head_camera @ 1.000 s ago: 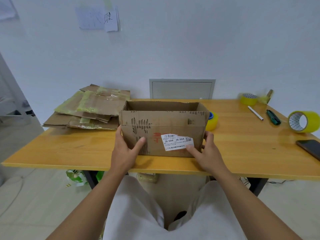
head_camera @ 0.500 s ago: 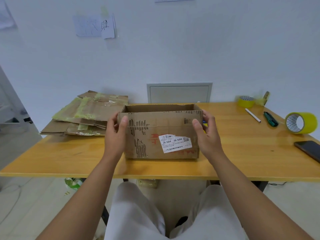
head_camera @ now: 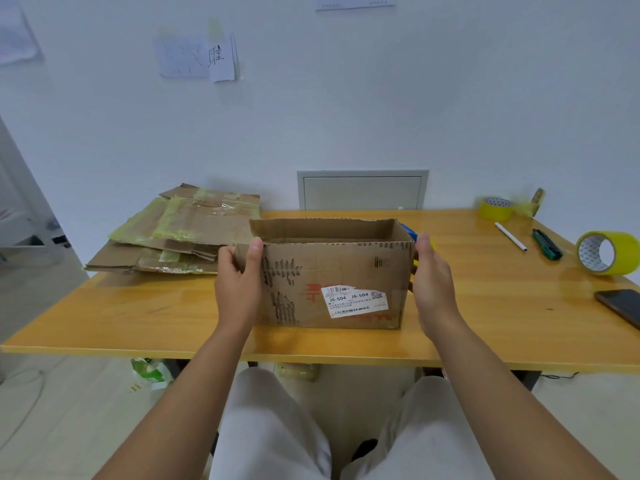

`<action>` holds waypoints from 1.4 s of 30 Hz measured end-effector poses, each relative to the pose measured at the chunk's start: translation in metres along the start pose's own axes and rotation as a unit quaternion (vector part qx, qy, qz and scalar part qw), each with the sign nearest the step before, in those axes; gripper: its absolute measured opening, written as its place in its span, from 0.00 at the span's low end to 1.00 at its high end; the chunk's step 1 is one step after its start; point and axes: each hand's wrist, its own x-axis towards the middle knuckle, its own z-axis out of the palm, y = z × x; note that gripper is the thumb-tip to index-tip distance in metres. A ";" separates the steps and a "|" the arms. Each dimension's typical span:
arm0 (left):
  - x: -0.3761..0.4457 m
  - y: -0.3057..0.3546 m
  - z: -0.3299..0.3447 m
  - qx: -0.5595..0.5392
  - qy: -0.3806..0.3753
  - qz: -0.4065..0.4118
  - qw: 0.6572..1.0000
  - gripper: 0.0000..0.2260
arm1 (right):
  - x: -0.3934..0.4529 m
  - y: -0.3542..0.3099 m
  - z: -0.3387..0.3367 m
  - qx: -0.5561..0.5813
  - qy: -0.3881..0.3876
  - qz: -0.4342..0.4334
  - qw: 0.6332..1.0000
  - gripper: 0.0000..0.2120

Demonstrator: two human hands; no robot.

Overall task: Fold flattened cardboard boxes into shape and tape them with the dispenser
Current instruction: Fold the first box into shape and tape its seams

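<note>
The left hand grips the box's left top corner, thumb on the front face. The box stands open-topped, mid-table near the front edge. The right hand lies against its right end, fingers fairly straight; whether they curl behind, I cannot tell. To do this well, press both ends evenly, square the corners, and keep the base flat before reaching for tape.

On the table, left to right: flat boxes, a blue dispenser peeking behind the box, a small roll, a pen, a cutter, a big roll, a phone. Papers hang on the wall.
</note>
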 end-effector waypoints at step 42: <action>0.040 -0.011 -0.013 0.140 -0.146 0.014 0.979 0.31 | 0.026 -0.005 0.011 -0.230 -0.098 -0.122 0.961 0.35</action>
